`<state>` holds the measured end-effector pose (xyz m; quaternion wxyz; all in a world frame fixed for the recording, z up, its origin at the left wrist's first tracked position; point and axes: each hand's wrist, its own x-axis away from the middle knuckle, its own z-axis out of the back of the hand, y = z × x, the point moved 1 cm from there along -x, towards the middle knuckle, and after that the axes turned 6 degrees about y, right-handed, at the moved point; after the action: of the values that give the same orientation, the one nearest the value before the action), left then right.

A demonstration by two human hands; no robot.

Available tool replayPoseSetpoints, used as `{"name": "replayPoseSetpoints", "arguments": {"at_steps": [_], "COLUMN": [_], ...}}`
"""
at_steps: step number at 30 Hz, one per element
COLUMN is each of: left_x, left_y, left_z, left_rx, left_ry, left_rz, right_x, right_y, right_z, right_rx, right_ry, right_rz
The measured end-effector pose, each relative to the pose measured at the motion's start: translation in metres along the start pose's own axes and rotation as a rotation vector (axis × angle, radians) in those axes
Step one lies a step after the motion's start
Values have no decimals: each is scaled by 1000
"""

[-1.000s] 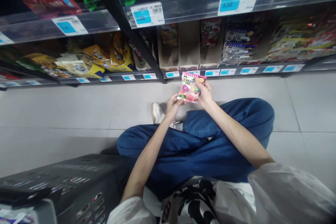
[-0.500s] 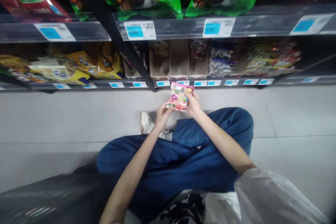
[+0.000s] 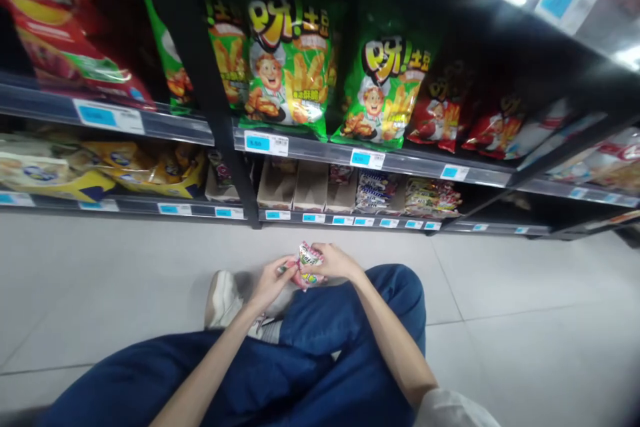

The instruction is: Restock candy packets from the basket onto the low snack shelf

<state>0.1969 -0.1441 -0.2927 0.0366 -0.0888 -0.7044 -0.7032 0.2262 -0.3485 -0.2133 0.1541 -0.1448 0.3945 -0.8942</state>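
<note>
Head view: from where I stand, someone in blue trousers (image 3: 325, 320) sits cross-legged on the pale floor (image 3: 125, 280), facing the shelves.
Pink-and-white packet (image 3: 311, 256): up in the air between the two hands, clear of the front edge of the lower shelf (image 3: 296, 218) on the sitter's side, a little right of that bay's left corner, where the black post (image 3: 243, 180) comes down.
Left hand (image 3: 273, 280): thumb and fingers drawn together in a pinch, taking the packet by its left side.
Right hand (image 3: 334, 261): curled over the packet's right side, thumb across the printed face, fingers closed in around it.
Between the fingertips: the packet lies rightward of the left fingers and leftward of the right ones; neither hand is nearer, both touch it, though the right covers more.
Packet's long axis: I can't tell; it looks bent and creased, its striped edge toward the shelf.
Lower shelf: open cartons (image 3: 310, 193) stand along its front edge.
Upper shelf: green snack bags (image 3: 290, 73) stand near its front edge.
</note>
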Motion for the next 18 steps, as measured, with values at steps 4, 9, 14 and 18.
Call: {"name": "replayPoseSetpoints", "arguments": {"at_steps": [4, 9, 14, 18], "left_x": [-4, 0, 8, 9], "left_y": [0, 13, 19, 11], "left_z": [-1, -6, -15, -22], "left_rx": [-38, 64, 154, 53], "left_ry": [-54, -125, -312, -477], "left_rz": [1, 0, 50, 53], "right_x": [8, 24, 75, 109], "right_y": [-9, -33, -27, 8], "right_z": [-2, 29, 106, 180], "right_rx": [-204, -14, 0, 151], "right_ry": [-138, 29, 351, 807], "right_rz": [-147, -33, -111, -233]}}
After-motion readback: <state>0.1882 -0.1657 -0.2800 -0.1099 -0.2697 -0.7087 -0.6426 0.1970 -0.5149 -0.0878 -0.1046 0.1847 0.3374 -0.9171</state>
